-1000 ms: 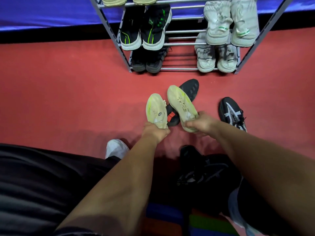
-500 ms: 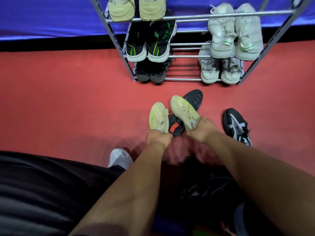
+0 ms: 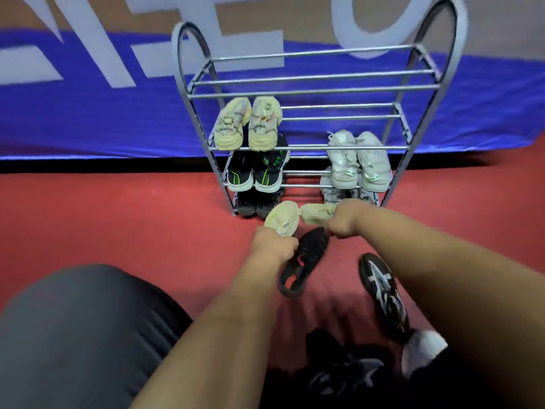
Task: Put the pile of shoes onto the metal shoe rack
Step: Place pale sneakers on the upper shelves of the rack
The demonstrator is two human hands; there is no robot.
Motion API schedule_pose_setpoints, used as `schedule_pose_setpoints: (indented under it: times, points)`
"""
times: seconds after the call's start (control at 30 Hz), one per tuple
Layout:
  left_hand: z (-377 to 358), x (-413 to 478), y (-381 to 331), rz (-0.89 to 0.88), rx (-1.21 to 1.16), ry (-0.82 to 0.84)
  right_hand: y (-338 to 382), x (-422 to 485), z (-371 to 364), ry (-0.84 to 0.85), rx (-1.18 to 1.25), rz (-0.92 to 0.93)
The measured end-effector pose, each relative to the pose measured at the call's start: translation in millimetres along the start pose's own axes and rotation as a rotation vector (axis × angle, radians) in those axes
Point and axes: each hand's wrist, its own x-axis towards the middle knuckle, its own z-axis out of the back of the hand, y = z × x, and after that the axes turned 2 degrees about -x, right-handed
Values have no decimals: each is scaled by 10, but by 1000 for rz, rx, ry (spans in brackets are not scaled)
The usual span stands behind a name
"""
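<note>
My left hand point(image 3: 272, 246) grips a pale yellow shoe point(image 3: 281, 218) by its heel, and my right hand point(image 3: 346, 218) grips its mate point(image 3: 317, 214). Both shoes hang above the red floor, just in front of the metal shoe rack point(image 3: 309, 94). The rack's top two shelves are bare on the right. A cream pair point(image 3: 247, 125) sits on the third shelf, a black-and-green pair point(image 3: 256, 172) and a white pair point(image 3: 358, 162) below it, and darker pairs at the bottom. A black shoe point(image 3: 303, 261), a black-and-white shoe point(image 3: 383, 293) and another dark shoe point(image 3: 345, 376) lie on the floor.
A blue banner with white letters point(image 3: 103, 93) runs behind the rack. The red floor point(image 3: 118, 216) stretches left of the rack. My dark-clad knee point(image 3: 79, 329) fills the lower left, and a white-socked foot point(image 3: 421, 349) shows at lower right.
Both hands have lifted the pale yellow shoes off the floor and carried them forward to the rack. The view has tilted up, so the rack's top shelves show.
</note>
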Motion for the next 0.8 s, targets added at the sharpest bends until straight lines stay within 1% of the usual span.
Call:
schedule_pose_setpoints:
  times: [0.17,0.27,0.33,0.43,0.57,0.67,0.8]
  points:
    - [482,-270,-846,-193,216,84,-164,-375,798,-130,10,-18]
    - [773,-460,-1279,-247,315,99,-302,-564,1135,-229,98,-39]
    - [926,-546,-1517,-285,333,130,-377,-627,1300,-275,173,-54]
    - [1052,-525,-1744,-324,324,145,-486,-598,1422,-354,302,-91]
    - [1000,-409,-1920,-365,289,102,-657,-365,1387,-469,398,-167]
    - [816,-229,-2023,-412,229,30,-815,-75,1268,-553,435,-222]
    - [386,73,-2143,-456,103,-42,-994,231,1144,-632,467,-289]
